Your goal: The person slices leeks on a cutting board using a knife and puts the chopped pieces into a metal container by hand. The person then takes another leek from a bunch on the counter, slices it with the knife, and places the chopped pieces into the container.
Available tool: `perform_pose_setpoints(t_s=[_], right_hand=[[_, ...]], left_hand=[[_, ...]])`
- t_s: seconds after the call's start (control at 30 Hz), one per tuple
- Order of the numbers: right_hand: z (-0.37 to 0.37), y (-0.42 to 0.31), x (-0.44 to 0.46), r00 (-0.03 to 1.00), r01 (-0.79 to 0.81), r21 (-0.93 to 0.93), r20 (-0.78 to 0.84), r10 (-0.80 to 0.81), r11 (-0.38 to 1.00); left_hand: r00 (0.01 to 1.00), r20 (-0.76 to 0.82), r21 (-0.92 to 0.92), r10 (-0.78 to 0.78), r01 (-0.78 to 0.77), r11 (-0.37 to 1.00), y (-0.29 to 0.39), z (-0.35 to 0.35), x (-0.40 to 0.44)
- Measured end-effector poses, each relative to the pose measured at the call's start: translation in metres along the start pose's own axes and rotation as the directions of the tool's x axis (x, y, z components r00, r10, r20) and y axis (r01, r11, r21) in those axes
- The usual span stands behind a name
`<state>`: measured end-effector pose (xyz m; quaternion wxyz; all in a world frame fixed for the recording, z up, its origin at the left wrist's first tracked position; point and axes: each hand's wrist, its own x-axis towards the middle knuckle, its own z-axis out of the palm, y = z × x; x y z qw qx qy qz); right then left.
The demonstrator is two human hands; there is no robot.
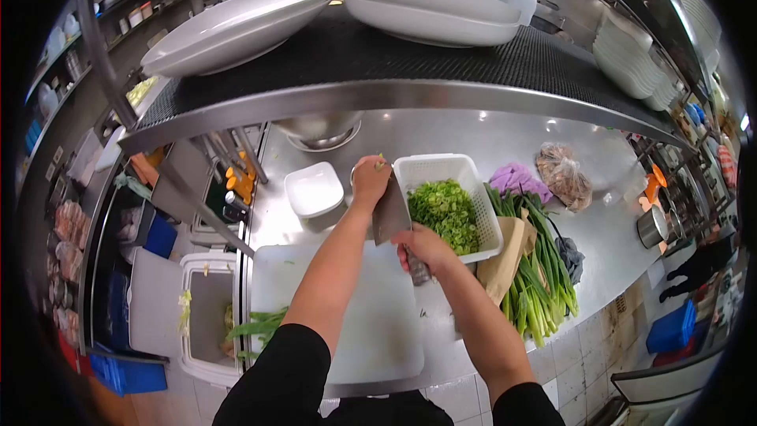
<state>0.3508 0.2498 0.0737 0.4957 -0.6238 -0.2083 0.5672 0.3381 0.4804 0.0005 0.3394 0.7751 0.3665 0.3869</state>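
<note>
My right hand (426,248) is closed around the handle of a cleaver (392,209), whose broad blade points away from me beside a white perforated basket (490,219). Chopped scallions (444,213) fill much of that basket. At the far end of the blade is my left hand (371,183), fingers curled, with a scrap of green at its fingertips; what it grips is hidden. Below my forearms lies a white cutting board (378,315), with green scallion tops (259,326) at its left edge.
Whole scallions (540,292) and brown paper (502,259) lie right of the basket, near a purple cloth (519,181) and a plastic bag (564,177). A white bowl (314,189) stands left. A shelf with plates (430,6) overhangs the counter. An open bin (211,312) is at lower left.
</note>
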Motion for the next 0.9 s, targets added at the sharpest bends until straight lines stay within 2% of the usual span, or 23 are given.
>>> perform_pose_setpoints(t_s=[0.03,0.1,0.17,0.23,0.27,0.33,0.37,0.43,0.47,0.5,0.57,0.67,0.77,0.9], right_hand=[[-0.004,0.004,-0.007,1.000,0.004,0.003,-0.006,-0.004,1.000],[-0.011,0.026,-0.046,0.999,0.000,0.004,-0.037,0.000,1.000],[-0.017,0.052,-0.085,0.997,-0.066,0.045,-0.044,0.068,0.997],[-0.022,0.068,-0.131,0.998,-0.066,0.067,0.012,0.065,0.996],[-0.027,0.080,-0.146,0.995,-0.100,0.047,0.029,0.099,0.994],[-0.033,0.100,-0.171,0.989,-0.140,0.028,0.047,0.138,0.990],[-0.034,0.109,-0.182,0.981,-0.180,-0.027,0.071,0.181,0.983],[-0.035,0.134,-0.192,0.970,-0.215,-0.082,0.098,0.223,0.973],[-0.036,0.151,-0.192,0.961,-0.231,-0.073,0.139,0.239,0.970],[-0.035,0.160,-0.192,0.950,-0.247,-0.063,0.180,0.254,0.967],[-0.024,0.156,-0.193,0.936,-0.296,-0.073,0.177,0.304,0.952],[-0.012,0.164,-0.189,0.930,-0.301,-0.142,0.175,0.323,0.943],[-0.005,0.177,-0.191,0.924,-0.299,-0.187,0.188,0.333,0.936],[-0.002,0.188,-0.197,0.907,-0.325,-0.202,0.212,0.365,0.924]], left_hand=[[1.000,0.004,-0.003,0.006,-0.006,1.000,-0.009,0.008,0.006],[0.986,0.011,0.161,0.164,-0.164,0.973,-0.027,0.019,0.009],[0.980,-0.005,0.106,0.196,-0.195,0.975,-0.028,0.017,0.008],[0.951,0.097,0.303,0.292,-0.308,0.902,-0.014,0.008,0.008],[0.950,0.104,0.302,0.293,-0.311,0.901,-0.016,0.006,0.012],[0.907,0.187,0.292,0.378,-0.419,0.860,-0.019,-0.002,0.023],[0.906,0.196,0.292,0.376,-0.420,0.859,-0.018,-0.007,0.026],[0.971,0.181,0.514,0.157,-0.229,0.826,0.009,-0.032,0.027],[0.977,0.209,0.545,0.049,-0.158,0.823,0.018,-0.038,0.026],[0.976,0.213,0.549,0.049,-0.160,0.820,0.013,-0.035,0.026],[0.896,0.438,0.432,0.074,-0.281,0.857,-0.010,-0.023,0.028],[0.863,0.477,0.377,0.168,-0.373,0.848,-0.049,0.001,0.031],[0.871,0.476,0.377,0.118,-0.324,0.868,-0.055,0.009,0.029],[0.852,0.511,0.410,0.114,-0.358,0.839,-0.069,0.021,0.036]])
